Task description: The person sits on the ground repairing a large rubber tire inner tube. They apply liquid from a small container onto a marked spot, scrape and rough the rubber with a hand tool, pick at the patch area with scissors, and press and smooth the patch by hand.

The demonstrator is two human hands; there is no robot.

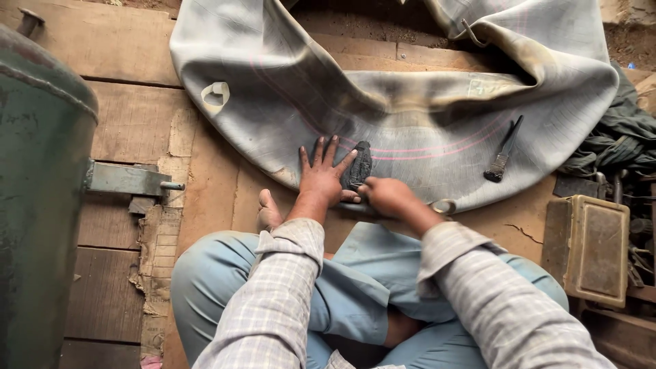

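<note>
Head view: left hand (321,179) fingers splayed flat on inner tube (287,89), right hand (387,196) pinching black patch (360,166).

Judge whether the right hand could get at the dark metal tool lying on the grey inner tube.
Probably yes. The tool lies uncovered on the inner tube, off to the right hand's side, with only bare rubber between them.

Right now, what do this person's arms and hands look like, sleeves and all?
Both arms wear long sleeves of a pale checked shirt, grey-white with faint plaid lines. The left cuff is loose and open at the wrist; the right cuff is folded back a little. The left hand and right hand are bare: no gloves, rings or watch visible.
</note>
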